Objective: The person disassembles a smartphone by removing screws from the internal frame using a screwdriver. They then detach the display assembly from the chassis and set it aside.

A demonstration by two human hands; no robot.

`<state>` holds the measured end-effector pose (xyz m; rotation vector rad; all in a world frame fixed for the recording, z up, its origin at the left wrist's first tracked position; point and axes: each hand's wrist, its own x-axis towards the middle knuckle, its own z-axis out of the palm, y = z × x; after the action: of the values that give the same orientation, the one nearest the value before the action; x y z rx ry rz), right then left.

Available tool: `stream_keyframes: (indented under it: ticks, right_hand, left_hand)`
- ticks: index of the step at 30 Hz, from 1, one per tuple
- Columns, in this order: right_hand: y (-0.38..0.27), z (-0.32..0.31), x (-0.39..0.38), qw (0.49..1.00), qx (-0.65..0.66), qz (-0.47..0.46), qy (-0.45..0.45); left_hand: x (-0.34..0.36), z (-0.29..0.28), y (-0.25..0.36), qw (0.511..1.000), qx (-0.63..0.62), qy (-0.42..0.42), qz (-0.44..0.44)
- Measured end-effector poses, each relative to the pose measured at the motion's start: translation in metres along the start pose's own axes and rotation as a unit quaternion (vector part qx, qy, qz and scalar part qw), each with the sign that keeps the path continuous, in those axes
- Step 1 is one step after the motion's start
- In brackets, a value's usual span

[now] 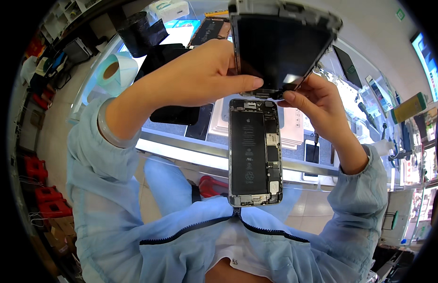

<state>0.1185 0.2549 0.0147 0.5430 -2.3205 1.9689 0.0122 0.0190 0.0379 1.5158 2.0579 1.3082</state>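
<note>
Both my hands hold a phone screen assembly [275, 49] up over the glass counter, its dark panel framed by bare metal edges. My left hand [214, 78] grips its left side, the thumb lying across the lower edge and the other fingers hidden behind. My right hand [320, 101] pinches the lower right corner between thumb and fingers. Just below the screen is an opened phone body [247, 155], with a long black battery and circuit parts exposed. It extends toward me past the counter's front edge; what supports it I cannot tell.
A label roll [116, 73] and a roll of black film [139, 35] stand at the left. Several phones lie around, including a dark one [174, 114] by my left forearm. Under the glass is a small phone [312, 152]. A yellow-green bottle [408, 108] is at the right.
</note>
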Motion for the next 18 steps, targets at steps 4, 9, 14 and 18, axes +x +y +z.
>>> stream_keyframes:
  ticks: [4,9,14,18]
  right_hand:
    - [-0.007,-0.003,-0.007,0.988,-0.149,-0.023,0.019]
    - [-0.006,-0.009,-0.011,0.958,-0.276,-0.064,0.044]
    - [-0.003,0.0,-0.012,0.924,-0.349,-0.155,0.024]
    - [-0.002,0.004,-0.011,0.904,-0.381,-0.194,0.002]
  left_hand:
    - [-0.007,0.006,-0.008,0.997,0.068,0.029,0.025]
    - [-0.006,0.009,-0.013,0.993,0.099,0.041,0.047]
    - [-0.009,0.009,-0.005,0.991,0.118,0.027,0.053]
    - [-0.01,0.006,-0.004,0.98,0.18,0.004,0.087]
